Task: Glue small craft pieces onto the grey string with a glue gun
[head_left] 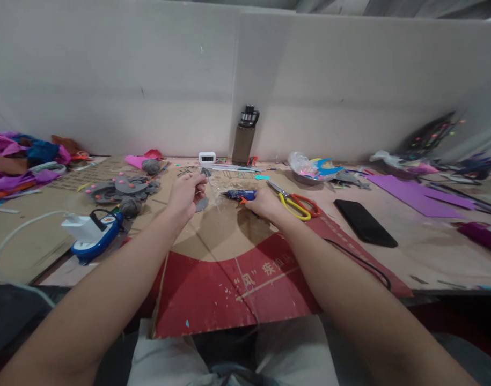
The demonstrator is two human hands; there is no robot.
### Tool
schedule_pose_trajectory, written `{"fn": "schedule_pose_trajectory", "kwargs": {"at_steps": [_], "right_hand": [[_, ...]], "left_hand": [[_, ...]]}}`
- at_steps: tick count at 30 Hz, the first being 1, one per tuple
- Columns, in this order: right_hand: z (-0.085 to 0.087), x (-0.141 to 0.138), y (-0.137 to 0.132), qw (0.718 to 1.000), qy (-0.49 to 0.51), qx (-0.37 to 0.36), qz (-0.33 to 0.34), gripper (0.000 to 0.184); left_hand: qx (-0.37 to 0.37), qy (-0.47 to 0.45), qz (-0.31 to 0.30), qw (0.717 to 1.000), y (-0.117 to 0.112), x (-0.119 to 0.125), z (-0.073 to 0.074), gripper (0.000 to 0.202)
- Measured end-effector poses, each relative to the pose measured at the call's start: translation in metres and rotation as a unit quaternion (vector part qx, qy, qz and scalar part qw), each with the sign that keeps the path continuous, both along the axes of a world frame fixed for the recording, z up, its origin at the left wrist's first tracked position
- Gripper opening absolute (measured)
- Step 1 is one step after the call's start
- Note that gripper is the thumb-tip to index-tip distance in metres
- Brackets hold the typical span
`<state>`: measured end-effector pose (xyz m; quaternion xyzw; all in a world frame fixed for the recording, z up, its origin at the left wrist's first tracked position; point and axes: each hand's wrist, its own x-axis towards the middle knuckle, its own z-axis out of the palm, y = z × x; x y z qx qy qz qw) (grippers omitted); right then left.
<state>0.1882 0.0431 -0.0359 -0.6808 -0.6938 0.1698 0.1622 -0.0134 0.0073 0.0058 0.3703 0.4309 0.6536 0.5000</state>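
My left hand point(188, 194) is closed, its fingertips pinching a small grey piece point(206, 172) that looks like felt. Just beneath those fingers, another grey scrap point(201, 205) lies on the cardboard sheet point(217, 238). My right hand point(266, 203) is wrapped round a blue glue gun point(237, 194) with an orange trigger; its nozzle points left toward my left hand. Bits of dried glue surround the nozzle on the cardboard. Beside my right hand rest scissors with yellow handles point(295, 210) and a red-handled pair point(308, 205).
A blue power strip point(98, 244) with a white plug stands at left, near grey pieces with pink dots point(120, 187). Behind are a bottle point(244, 140) and a small white clock point(207, 158). On the right are a phone point(365, 222), a bowl point(308, 178) and purple sheets point(414, 195).
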Motion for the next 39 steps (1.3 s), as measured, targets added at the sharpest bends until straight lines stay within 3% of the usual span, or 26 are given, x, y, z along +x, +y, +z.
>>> {"fn": "schedule_pose_trajectory", "kwargs": {"at_steps": [5,10,17,39], "right_hand": [[0.002,0.000,0.001,0.986,0.153,0.066,-0.019,0.021],[0.021,-0.011,-0.017,0.925,0.359,0.105,0.067,0.023],[0.036,-0.023,-0.041,0.890,0.397,0.119,0.190,0.024],[0.032,-0.027,-0.043,0.888,0.380,0.126,0.226,0.014]], "left_hand": [[0.016,0.027,0.046,0.998,0.002,-0.004,-0.001,0.014],[0.014,0.011,0.057,0.998,0.008,-0.010,-0.004,0.017],[0.018,-0.011,0.056,0.998,0.009,-0.013,-0.004,0.021],[0.013,0.016,0.041,0.999,0.009,-0.009,-0.006,0.019]]}}
